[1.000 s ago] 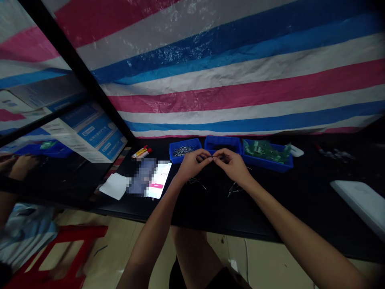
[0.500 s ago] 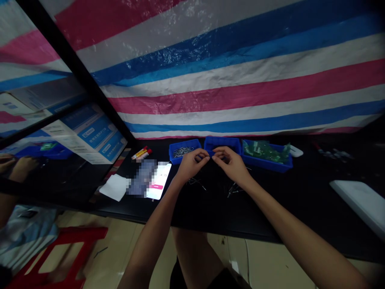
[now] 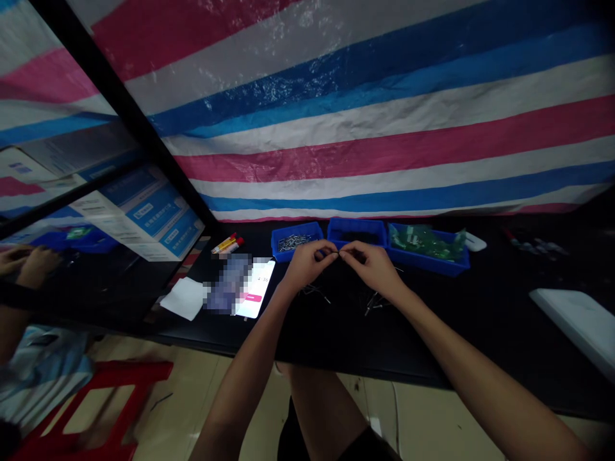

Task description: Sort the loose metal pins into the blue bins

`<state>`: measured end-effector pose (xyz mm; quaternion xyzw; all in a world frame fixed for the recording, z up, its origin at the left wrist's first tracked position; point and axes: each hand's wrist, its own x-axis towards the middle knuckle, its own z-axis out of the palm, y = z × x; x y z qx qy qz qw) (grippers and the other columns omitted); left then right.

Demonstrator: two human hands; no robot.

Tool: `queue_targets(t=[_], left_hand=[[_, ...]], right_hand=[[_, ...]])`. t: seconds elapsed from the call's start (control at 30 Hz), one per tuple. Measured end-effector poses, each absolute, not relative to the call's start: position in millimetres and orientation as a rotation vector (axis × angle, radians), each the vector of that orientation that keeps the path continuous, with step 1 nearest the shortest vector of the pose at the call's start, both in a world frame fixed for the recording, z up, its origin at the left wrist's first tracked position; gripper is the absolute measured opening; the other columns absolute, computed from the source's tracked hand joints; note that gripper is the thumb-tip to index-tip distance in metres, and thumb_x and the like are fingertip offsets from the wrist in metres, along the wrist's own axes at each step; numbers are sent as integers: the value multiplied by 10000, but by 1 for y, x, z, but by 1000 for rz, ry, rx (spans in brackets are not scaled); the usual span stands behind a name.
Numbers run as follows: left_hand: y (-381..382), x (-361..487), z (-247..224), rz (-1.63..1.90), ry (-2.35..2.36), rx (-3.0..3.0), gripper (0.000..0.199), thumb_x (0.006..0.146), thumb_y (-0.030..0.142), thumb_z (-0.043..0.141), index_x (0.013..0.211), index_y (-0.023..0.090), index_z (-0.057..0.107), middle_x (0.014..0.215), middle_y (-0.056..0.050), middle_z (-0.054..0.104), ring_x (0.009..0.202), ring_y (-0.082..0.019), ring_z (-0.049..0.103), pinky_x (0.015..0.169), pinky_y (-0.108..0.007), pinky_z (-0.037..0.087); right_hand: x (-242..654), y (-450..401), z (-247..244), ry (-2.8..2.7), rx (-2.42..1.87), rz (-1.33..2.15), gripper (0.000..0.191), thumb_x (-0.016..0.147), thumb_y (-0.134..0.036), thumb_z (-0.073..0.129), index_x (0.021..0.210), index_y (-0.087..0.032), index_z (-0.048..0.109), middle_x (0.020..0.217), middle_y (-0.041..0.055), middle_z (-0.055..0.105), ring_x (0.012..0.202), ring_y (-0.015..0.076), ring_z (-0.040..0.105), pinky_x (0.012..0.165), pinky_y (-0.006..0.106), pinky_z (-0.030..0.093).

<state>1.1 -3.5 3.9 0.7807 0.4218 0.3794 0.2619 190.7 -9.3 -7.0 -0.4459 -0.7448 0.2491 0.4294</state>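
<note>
My left hand [image 3: 307,264] and my right hand [image 3: 372,267] meet in front of the blue bins, thumbs and forefingers pinching a small thin dark part [image 3: 337,253] between them. It is too small to make out in detail. On the black table top [image 3: 432,333] below my hands lie loose thin wire-legged parts [image 3: 314,293] and more of them [image 3: 375,302]. Behind my hands stand a blue bin of metal pins [image 3: 291,242], a dark-filled blue bin [image 3: 356,232], partly hidden, and a blue bin of green circuit boards [image 3: 427,243].
Left of my hands lie a phone [image 3: 254,288], a white cloth [image 3: 185,298] and glue tubes [image 3: 227,244]. A mirror [image 3: 100,218] stands at left, a white board [image 3: 579,323] lies at right, and a striped tarp [image 3: 365,115] hangs behind.
My fingertips have come together a little more closely over the table. Both hands stay in nearly the same place, and the bins and table items have not moved.
</note>
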Motion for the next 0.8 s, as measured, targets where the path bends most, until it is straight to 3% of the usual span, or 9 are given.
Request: queue_targets(t=[0.2, 0.37, 0.5, 0.67, 0.8], left_hand=[[-2, 1, 3, 1207, 1323, 2003, 257, 913, 318, 592, 1142, 208, 636, 871, -16, 701, 691, -114, 627, 682, -228, 494], [1, -3, 3, 1277, 1418, 1955, 245, 952, 338, 528, 1112, 196, 649, 840, -29, 708, 667, -122, 634, 642, -228, 493], [2, -4, 3, 1297, 1406, 1930, 262, 965, 349, 502, 1128, 196, 640, 874, -40, 719, 696, -129, 652, 635, -226, 499], [0, -3, 5, 1294, 1411, 1953, 229, 957, 315, 513, 1114, 205, 639, 873, -31, 717, 706, -131, 660, 638, -219, 496], [-3, -2, 8, 1293, 1418, 2000, 222, 960, 317, 508, 1099, 208, 643, 847, -23, 710, 677, -124, 645, 621, -213, 482]], right_hand=[[214, 3, -11, -1866, -1252, -40, 219, 963, -312, 487, 938, -201, 674, 901, 76, 693, 878, 239, 600, 828, 390, 463], [227, 9, -18, -1846, -1445, -331, 325, 990, -320, 414, 960, -169, 701, 864, 125, 652, 867, 282, 520, 794, 432, 446], [217, 4, -18, -1940, -1408, -329, 326, 990, -285, 402, 1126, -179, 679, 940, 119, 631, 922, 288, 510, 834, 449, 446], [191, -12, -19, -2382, -989, 85, 335, 974, -291, 477, 1262, -234, 638, 1088, 102, 605, 1002, 247, 513, 898, 397, 468], [180, -17, -28, -2564, -860, 200, 305, 962, -322, 515, 1217, -294, 680, 1100, 90, 588, 1010, 235, 514, 882, 394, 474]])
